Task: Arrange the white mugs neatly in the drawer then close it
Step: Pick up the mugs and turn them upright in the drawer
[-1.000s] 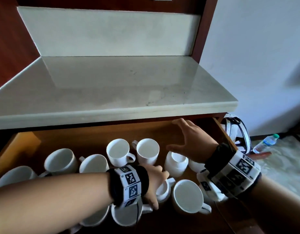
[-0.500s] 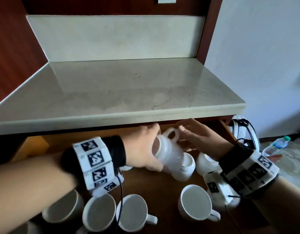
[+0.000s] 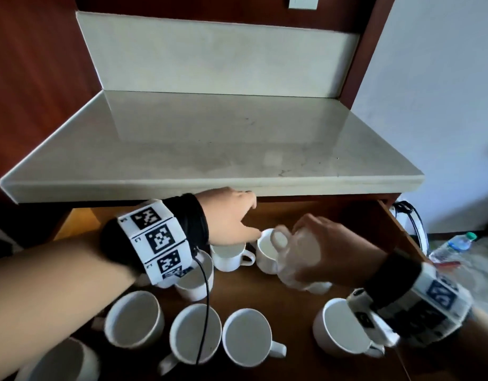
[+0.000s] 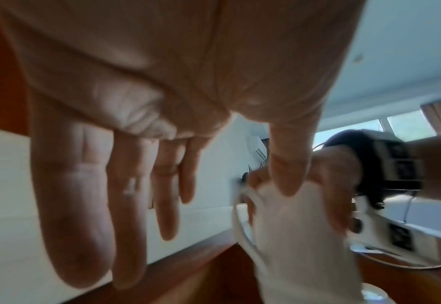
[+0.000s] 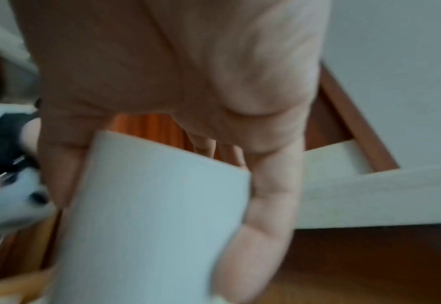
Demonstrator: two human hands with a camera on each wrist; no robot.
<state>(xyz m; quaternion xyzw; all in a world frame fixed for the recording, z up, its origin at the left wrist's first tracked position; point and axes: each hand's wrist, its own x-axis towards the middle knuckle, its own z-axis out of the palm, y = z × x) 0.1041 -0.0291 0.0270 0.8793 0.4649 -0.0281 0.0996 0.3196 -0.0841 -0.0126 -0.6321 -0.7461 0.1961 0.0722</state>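
Several white mugs stand upright in the open wooden drawer [image 3: 300, 361], among them a front row [image 3: 196, 334] and two at the back [image 3: 231, 255]. My right hand [image 3: 319, 237] grips a tilted, blurred white mug [image 3: 295, 257] above the drawer's back right, its handle pointing left. The right wrist view shows thumb and fingers wrapped round that mug's wall [image 5: 149, 216]. My left hand [image 3: 237, 218] hovers just left of it under the counter edge. In the left wrist view its fingers [image 4: 84, 205] are straight and empty, with the held mug [image 4: 292, 236] beside the thumb.
The pale stone counter [image 3: 209, 149] overhangs the drawer's back. The drawer's right wall [image 3: 399, 229] is close to my right arm. A water bottle [image 3: 454, 243] lies on the floor to the right. One mug [image 3: 344, 328] stands below my right wrist.
Half a second ago my left hand held the tilted mug, with the right hand at its handle. Now the left hand has let go and the right hand grips it, farther right.
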